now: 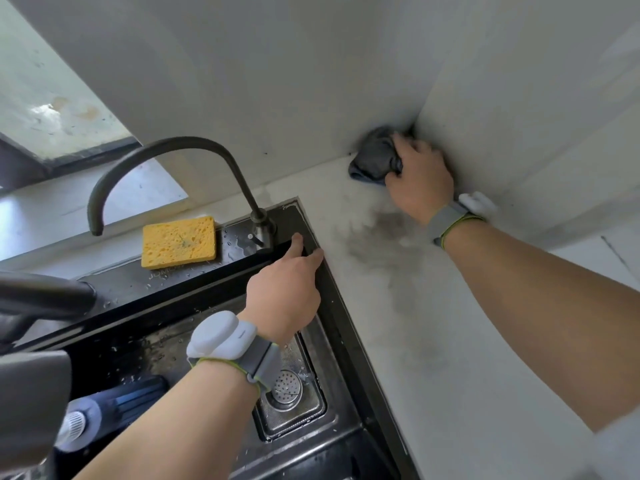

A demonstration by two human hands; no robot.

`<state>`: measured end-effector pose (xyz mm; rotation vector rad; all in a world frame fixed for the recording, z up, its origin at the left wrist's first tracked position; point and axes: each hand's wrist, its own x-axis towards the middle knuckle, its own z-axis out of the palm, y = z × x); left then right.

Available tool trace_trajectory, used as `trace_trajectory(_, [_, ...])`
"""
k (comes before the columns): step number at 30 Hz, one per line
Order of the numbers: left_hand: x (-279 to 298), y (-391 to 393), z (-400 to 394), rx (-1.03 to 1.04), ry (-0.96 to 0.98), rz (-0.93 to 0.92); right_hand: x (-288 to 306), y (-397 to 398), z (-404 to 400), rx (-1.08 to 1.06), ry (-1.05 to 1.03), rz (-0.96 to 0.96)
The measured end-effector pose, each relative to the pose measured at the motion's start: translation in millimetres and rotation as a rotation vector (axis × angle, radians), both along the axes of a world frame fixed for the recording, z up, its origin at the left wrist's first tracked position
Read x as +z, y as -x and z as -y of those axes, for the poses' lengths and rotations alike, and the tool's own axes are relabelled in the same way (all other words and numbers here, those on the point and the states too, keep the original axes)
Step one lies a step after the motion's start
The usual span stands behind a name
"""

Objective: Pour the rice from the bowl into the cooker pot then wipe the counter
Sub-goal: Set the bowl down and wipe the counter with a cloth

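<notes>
I have the right hand (419,178) in the upper right of the frame, fingers curled round a bunched grey cloth (375,157) and pressing it into the corner where the two walls meet the pale desk (433,341). Just below that hand, toward the middle of the frame, the desk shows a dark smudged patch (384,237). My left hand (285,289) sits in the centre, fingers stretched out and relaxed, fingertips resting on the black rim of the sink (349,341) at its far right corner, holding nothing. Both wrists carry grey straps with white units. A dark curved faucet (156,157) rises just left of that hand, and a yellow sponge (179,242) lies on the wet ledge beside its base. The drain strainer (287,389) shows low in the basin. I see no bowl, rice or cooker pot from here.
</notes>
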<state>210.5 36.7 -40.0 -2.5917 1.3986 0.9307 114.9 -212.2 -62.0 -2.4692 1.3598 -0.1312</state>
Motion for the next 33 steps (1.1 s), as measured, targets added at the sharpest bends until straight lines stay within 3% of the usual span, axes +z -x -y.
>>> trace_trajectory(4, [2.7,-3.5,1.1,0.051,0.046,-0.088,-7.9,16.8,-26.9,0.105,0.044,0.009])
trace_trajectory(9, [5.4,6.5,-29.8,0.426,0.376,-0.227,-10.3,38.4,-109.2,0.048,-0.003,0.039])
trace_trajectory(16, [24.0,19.7,-80.0,0.592,0.478,-0.054,-7.8,31.8,-293.0,0.283,-0.062,0.009])
trace_trajectory(22, [24.2,19.8,-89.2,0.623,0.471,-0.102,12.9,66.6,-265.7,0.110,-0.083,0.244])
trace_trajectory(24, [20.7,32.9,-83.7,0.578,0.457,-0.188,23.0,91.2,-228.2,0.013,-0.008,0.276])
trace_trajectory(26, [16.4,45.0,-76.9,0.398,0.435,-0.213,27.0,120.9,-187.7,-0.073,0.029,0.254])
trace_trajectory(29, [9.6,59.1,-63.0,0.061,0.353,-0.139,24.1,169.9,-141.1,-0.230,-0.004,0.142])
trace_trajectory(33, [4.8,69.1,-51.2,-0.071,0.217,-0.094,9.3,201.8,-131.0,-0.331,0.144,-0.023])
